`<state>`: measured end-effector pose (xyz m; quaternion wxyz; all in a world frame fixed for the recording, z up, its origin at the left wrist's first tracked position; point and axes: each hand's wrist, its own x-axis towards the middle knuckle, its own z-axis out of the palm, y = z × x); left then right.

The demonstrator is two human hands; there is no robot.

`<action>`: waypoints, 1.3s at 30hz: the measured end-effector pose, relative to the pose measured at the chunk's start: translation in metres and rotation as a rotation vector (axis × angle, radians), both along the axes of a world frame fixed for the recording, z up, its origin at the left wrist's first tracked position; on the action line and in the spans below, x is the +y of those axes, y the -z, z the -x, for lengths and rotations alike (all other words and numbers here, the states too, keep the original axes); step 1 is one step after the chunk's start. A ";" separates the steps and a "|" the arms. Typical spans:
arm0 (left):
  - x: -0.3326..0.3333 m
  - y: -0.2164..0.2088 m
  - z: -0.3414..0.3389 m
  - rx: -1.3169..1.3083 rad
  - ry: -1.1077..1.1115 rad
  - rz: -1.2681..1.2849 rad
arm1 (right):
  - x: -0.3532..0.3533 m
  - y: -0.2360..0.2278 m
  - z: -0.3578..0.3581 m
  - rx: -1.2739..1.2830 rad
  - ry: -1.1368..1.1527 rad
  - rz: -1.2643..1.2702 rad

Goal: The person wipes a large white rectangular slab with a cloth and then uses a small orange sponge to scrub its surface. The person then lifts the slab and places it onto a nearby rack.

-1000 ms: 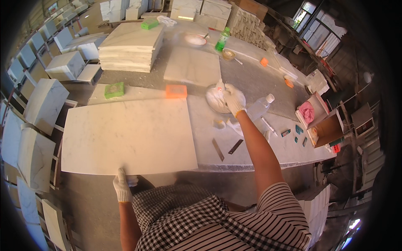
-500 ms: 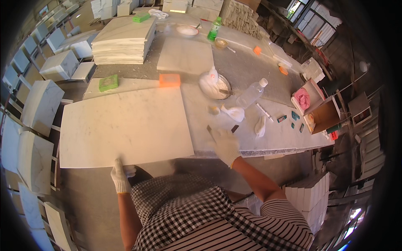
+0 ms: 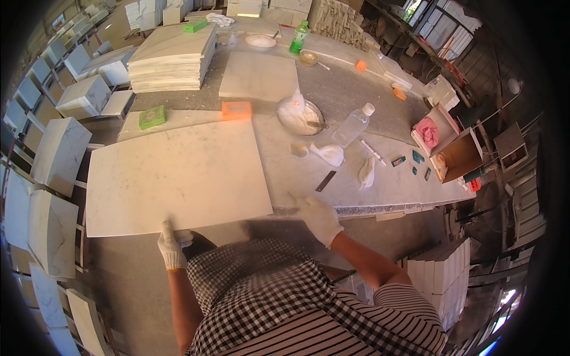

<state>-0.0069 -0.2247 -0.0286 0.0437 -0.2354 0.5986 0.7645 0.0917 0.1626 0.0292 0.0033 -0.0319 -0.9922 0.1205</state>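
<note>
My left hand [image 3: 172,244], in a white knit glove, grips the near edge of a large white marble slab [image 3: 178,178], thumb on top and the other fingers partly hidden. The slab juts past the worktable's near edge. My right hand [image 3: 318,219], gloved too, is at the table's front edge, right of the slab's near corner. Its fingers reach forward, slightly blurred, with nothing visible in them. Just beyond it lies a dark flat blade [image 3: 326,181]. A white piping bag [image 3: 328,154] and another white bag [image 3: 367,172] rest on the table behind.
Behind the slab sit an orange block [image 3: 237,110], a green block [image 3: 152,117] and a metal bowl of white paste [image 3: 295,121]. A clear bottle [image 3: 354,125] stands to the right, near an open cardboard box [image 3: 462,155]. Stacked slabs [image 3: 172,59] rise at the back left.
My right hand has drawn back toward me, away from the dark blade, which now shows whole on the table. My left hand keeps its hold on the slab. The view has shifted slightly.
</note>
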 end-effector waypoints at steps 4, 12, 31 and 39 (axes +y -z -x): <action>-0.001 0.000 0.001 -0.003 0.001 -0.025 | 0.020 -0.001 0.011 0.010 -0.034 -0.155; 0.000 0.000 -0.001 0.004 -0.002 0.082 | 0.063 -0.038 0.103 0.338 0.269 0.467; -0.008 0.005 -0.002 -0.007 0.048 0.082 | 0.081 -0.054 0.229 0.151 0.415 0.781; -0.008 0.001 -0.003 -0.020 0.066 0.072 | 0.094 -0.041 0.226 0.157 0.546 0.968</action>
